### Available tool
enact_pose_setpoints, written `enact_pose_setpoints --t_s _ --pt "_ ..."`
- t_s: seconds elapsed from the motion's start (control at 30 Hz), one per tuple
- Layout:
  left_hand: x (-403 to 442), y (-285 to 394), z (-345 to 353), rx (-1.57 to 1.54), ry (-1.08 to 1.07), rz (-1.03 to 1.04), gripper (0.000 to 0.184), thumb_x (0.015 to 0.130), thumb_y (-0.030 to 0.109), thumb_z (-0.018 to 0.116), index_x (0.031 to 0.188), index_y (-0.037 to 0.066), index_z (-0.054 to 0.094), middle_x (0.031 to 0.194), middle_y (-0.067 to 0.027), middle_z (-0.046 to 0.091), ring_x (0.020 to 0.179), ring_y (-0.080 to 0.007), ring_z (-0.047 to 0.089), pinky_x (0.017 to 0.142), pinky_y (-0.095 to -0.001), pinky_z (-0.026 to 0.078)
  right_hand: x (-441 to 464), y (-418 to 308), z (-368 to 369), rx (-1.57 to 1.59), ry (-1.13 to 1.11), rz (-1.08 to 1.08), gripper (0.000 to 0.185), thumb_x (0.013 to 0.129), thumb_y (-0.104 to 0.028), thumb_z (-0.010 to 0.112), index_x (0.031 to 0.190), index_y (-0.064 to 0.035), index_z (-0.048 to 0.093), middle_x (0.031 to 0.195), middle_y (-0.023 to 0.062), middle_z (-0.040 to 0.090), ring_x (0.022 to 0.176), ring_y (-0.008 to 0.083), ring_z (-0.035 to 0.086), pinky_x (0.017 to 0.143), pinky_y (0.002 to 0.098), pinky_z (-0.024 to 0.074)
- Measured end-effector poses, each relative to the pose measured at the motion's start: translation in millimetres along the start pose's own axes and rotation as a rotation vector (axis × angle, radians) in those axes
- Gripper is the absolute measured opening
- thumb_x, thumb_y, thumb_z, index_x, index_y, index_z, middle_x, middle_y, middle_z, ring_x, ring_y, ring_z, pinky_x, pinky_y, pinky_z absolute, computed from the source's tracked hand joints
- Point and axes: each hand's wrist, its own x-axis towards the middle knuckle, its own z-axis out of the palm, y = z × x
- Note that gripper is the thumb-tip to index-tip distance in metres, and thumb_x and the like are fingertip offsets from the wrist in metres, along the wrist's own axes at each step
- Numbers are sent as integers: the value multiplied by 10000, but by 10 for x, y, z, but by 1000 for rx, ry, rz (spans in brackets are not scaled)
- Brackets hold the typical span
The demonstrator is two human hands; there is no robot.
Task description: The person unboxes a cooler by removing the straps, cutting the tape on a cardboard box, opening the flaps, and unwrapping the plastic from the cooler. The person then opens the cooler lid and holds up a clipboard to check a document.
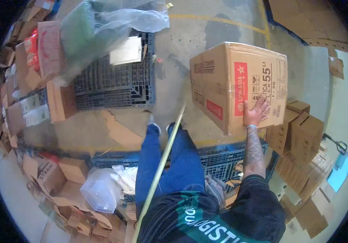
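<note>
My right hand (256, 113) lies spread against the side of a large cardboard box (218, 87) with a red label and black print. A bracelet is round the wrist. The box stands to the right, in front of my legs, its top flaps closed. My left hand is not in view. A long pale green strip (160, 166) runs from my body up between my legs toward the floor; what holds it does not show.
A black plastic pallet (101, 87) with a white sheet (126, 51) lies at upper left, under plastic wrap (131, 19). A blue pallet (218, 158) is by my legs. Cartons (305, 133) are stacked at right; open boxes (66, 184) and a clear bag (101, 190) are at lower left.
</note>
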Motion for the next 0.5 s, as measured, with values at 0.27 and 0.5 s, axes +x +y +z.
enact_pose_setpoints --t_s 0.27,0.5 --pt "765 553 145 -155 -94 140 428 1016 407 581 1214 28 587 1128 -188 692 1022 -296 667 835 -402 521 -2015 -1934 -636 530 -846 -1464 933 829 -806 585 1502 -166 495 1624 146 373 1543 464 147 1221 669 99" --pt "1517 1441 363 -291 -127 296 484 1019 396 586 1326 25 534 1217 -195 670 1107 -286 643 903 -392 500 -2413 -2261 -1044 629 -1117 -1058 552 1006 -587 527 1062 -89 759 910 183 723 872 302 705 811 474 532"
